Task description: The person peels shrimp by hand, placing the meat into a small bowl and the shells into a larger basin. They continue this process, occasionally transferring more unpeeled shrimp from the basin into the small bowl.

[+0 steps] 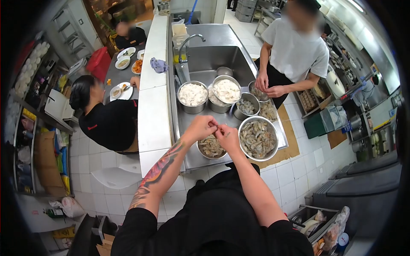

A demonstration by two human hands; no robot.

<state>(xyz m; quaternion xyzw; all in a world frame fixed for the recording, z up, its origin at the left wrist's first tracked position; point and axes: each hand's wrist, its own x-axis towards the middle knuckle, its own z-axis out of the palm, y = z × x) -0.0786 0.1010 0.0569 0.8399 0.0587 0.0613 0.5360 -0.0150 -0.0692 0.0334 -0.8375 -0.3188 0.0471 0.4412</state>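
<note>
My left hand (203,127) and my right hand (228,138) meet with fingertips pinched together on a small shrimp, mostly covered by the fingers. Directly below them is a steel bowl (213,157) of greyish shrimp or shells (211,147), partly hidden by my hands. To its right stands a larger steel bowl (276,138) heaped with unpeeled shrimp (258,138). Behind my hands, a steel pot (192,109) and a tilted steel container (230,102) hold pale, whitish pieces. A smaller pot (246,114) contains some grey shrimp (245,106).
A sink (213,59) with a faucet (183,47) lies beyond the pots. Across the counter, a co-worker (294,51) handles something over another bowl (256,91). A white tiled ledge (156,115) borders the left, with a purple cloth (159,65). Two people sit beyond it.
</note>
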